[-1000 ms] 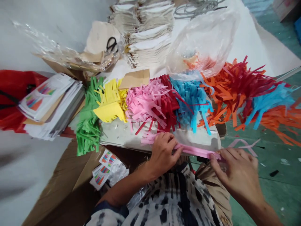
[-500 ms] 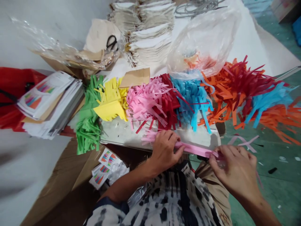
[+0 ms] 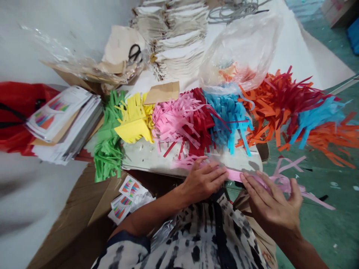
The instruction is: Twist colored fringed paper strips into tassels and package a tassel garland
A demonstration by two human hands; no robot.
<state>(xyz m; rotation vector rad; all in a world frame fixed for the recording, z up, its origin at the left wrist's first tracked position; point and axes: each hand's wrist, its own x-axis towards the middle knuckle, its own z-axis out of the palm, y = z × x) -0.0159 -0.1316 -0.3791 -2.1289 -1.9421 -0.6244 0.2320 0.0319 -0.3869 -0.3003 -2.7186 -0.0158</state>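
Note:
A pink fringed tissue-paper strip [image 3: 234, 175] stretches between my hands at the table's front edge, its middle band flat and smooth. My left hand [image 3: 204, 180] is closed on its left part, fingers laid across the top and thumb hidden. Pink fringe sticks out past that hand onto the tabletop. My right hand [image 3: 273, 203] holds the right part, with long fingers over the paper and the thumb out of sight beneath. Loose pink fringe ends [image 3: 291, 183] trail out beyond it over the floor.
Fringed paper bundles line the table [image 3: 146, 158]: green [image 3: 108, 149], yellow [image 3: 133, 129], pink [image 3: 175, 116], dark red [image 3: 200, 136], blue [image 3: 228, 116] and orange [image 3: 260, 119]. Behind are a clear plastic bag [image 3: 241, 45], stacked pale bundles [image 3: 179, 56] and black-handled scissors [image 3: 135, 53]. Printed cards [image 3: 56, 112] lie left.
My hands have come closer together along the pink strip. The right hand has turned, its fingers now over the paper, and more fringe shows beyond it. My left hand has shifted slightly right.

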